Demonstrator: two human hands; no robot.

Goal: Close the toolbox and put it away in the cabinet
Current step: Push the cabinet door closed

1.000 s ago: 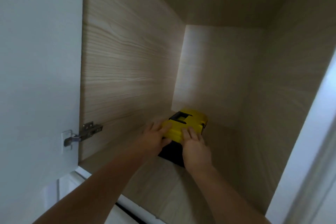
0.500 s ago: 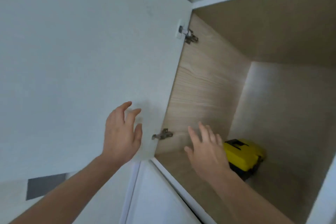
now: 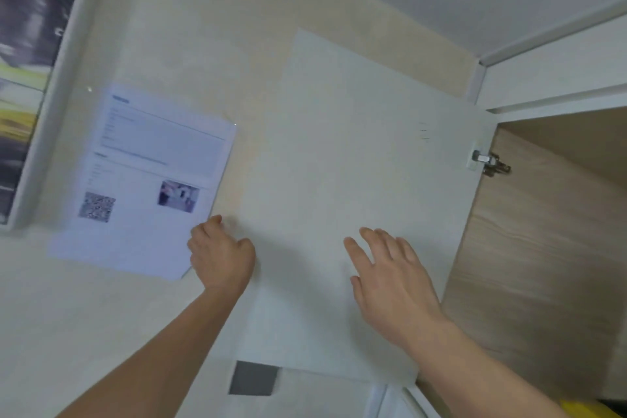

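The white cabinet door [image 3: 356, 153] stands swung open to the left of the wooden cabinet interior [image 3: 529, 265]. My left hand [image 3: 220, 254] curls its fingers around the door's outer left edge. My right hand [image 3: 390, 278] hovers flat in front of the door's face with fingers spread, holding nothing. Only a yellow corner of the toolbox [image 3: 583, 409] shows at the bottom right, inside the cabinet, past my right forearm.
A printed sheet with a QR code [image 3: 146, 180] hangs on the wall left of the door. A framed picture [image 3: 23, 61] fills the far left. A metal hinge [image 3: 488, 163] joins door and cabinet. A grey patch [image 3: 252, 377] sits below the door.
Both hands left the toolbox inside the cabinet and moved left to the open door. My view swung left and up, so the toolbox slid to the bottom right corner.
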